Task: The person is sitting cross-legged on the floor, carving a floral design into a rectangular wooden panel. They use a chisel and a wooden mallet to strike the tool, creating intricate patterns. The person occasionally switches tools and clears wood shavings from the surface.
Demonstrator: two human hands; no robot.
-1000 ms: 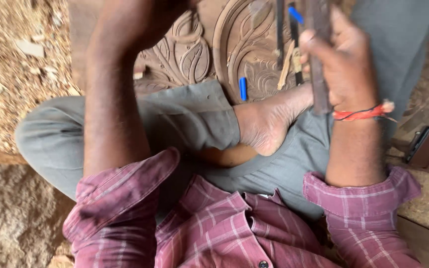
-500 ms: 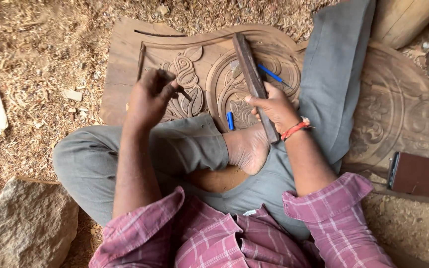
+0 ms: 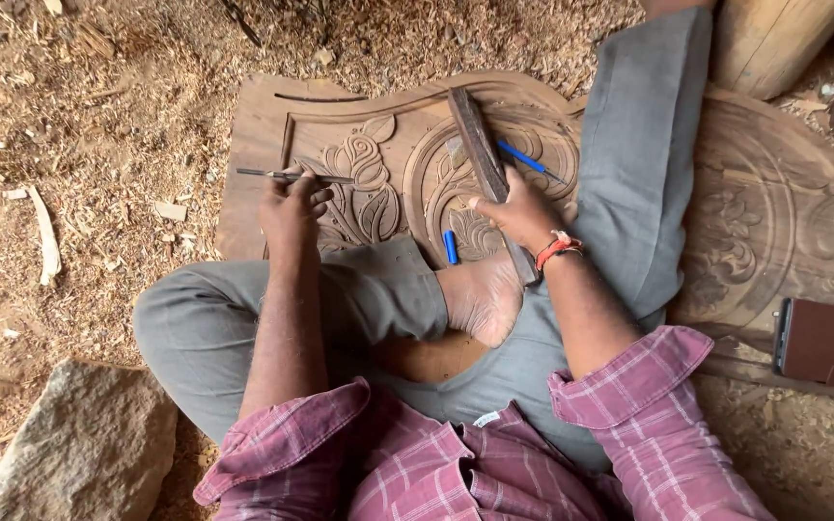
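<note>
On the carved wooden panel (image 3: 388, 174), the left hand (image 3: 291, 207) grips a thin chisel (image 3: 291, 176) over the leaf relief while the right hand (image 3: 518, 217) clasps a wooden mallet (image 3: 480, 154); a skewed blow could gouge it or hit fingers.

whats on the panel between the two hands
In the head view, carved leaf and flower relief on the wood panel lies between the left hand with the chisel and the right hand gripping the wooden bar. No loose tool lies there.
</note>
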